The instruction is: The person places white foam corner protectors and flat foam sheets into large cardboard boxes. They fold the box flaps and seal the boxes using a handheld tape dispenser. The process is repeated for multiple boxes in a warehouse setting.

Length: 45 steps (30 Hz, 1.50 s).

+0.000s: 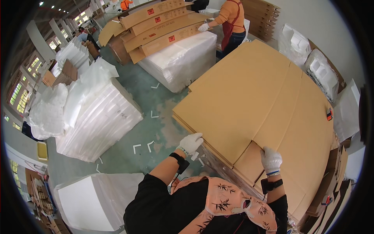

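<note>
A large flat cardboard sheet (241, 89), creased and slotted, lies on top of a stack of like sheets in front of me and to the right. My left hand (191, 143), in a white knit glove, grips the sheet's near left edge, thumb on top. At the near side my right hand (271, 160), gloved too, has its fingers closed on the edge of a flap beside a cut slot. Through that slot a lower cardboard layer (249, 158) shows. The undersides of both hands' fingers are hidden.
A small orange-and-black tool (329, 114) rests at the sheet's right edge. Plastic-wrapped white stacks (99, 121) stand left, with a white block (87, 204) lower left. Beyond, a co-worker (230, 23) touches printed cardboard (156, 31). Bagged white foam pieces (321, 72) line the right wall.
</note>
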{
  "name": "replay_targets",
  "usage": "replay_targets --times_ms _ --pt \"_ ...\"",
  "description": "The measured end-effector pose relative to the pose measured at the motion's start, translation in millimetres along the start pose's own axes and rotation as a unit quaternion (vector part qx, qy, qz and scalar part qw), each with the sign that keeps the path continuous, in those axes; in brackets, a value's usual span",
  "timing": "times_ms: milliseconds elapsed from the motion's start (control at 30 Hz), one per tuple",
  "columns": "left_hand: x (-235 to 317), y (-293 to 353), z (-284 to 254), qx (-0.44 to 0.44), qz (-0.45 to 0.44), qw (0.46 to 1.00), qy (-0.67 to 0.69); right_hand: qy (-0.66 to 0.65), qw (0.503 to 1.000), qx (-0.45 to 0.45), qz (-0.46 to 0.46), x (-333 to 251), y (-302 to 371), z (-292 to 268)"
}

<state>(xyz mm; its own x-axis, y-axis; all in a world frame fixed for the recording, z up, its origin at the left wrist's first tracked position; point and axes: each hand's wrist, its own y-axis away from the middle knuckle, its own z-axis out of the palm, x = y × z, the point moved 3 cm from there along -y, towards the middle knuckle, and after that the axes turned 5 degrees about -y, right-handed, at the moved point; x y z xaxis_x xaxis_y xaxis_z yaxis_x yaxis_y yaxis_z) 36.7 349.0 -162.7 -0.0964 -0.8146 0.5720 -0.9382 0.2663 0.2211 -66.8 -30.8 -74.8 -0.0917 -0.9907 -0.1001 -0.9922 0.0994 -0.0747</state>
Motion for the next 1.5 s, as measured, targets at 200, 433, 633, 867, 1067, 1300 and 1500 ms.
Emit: replay_targets --times_ms 200,433,633,867,1067,1300,1500 --pt "0 -15 7 0.082 -0.165 0.976 0.115 -0.045 0.999 0.006 -0.001 9 -7 -29" --pt "-12 -33 18 0.183 -0.192 0.779 0.569 -0.064 0.997 0.029 -0.029 25 1 -41" --pt "-59 -64 52 0.158 -0.208 0.604 0.753 -0.079 0.996 -0.025 -0.016 34 4 -33" --pt "-34 -46 31 0.135 -0.246 0.638 0.717 -0.081 0.996 -0.022 0.005 39 11 -30" --pt "-48 -40 21 0.072 -0.176 0.694 0.694 -0.106 0.994 -0.016 0.007 45 13 -36" --pt "-52 -38 32 0.077 -0.194 0.654 0.727 -0.079 0.997 -0.020 -0.002 40 8 -28" --pt "-60 -43 40 0.100 -0.190 0.652 0.727 -0.070 0.997 -0.006 -0.016 43 4 -28"
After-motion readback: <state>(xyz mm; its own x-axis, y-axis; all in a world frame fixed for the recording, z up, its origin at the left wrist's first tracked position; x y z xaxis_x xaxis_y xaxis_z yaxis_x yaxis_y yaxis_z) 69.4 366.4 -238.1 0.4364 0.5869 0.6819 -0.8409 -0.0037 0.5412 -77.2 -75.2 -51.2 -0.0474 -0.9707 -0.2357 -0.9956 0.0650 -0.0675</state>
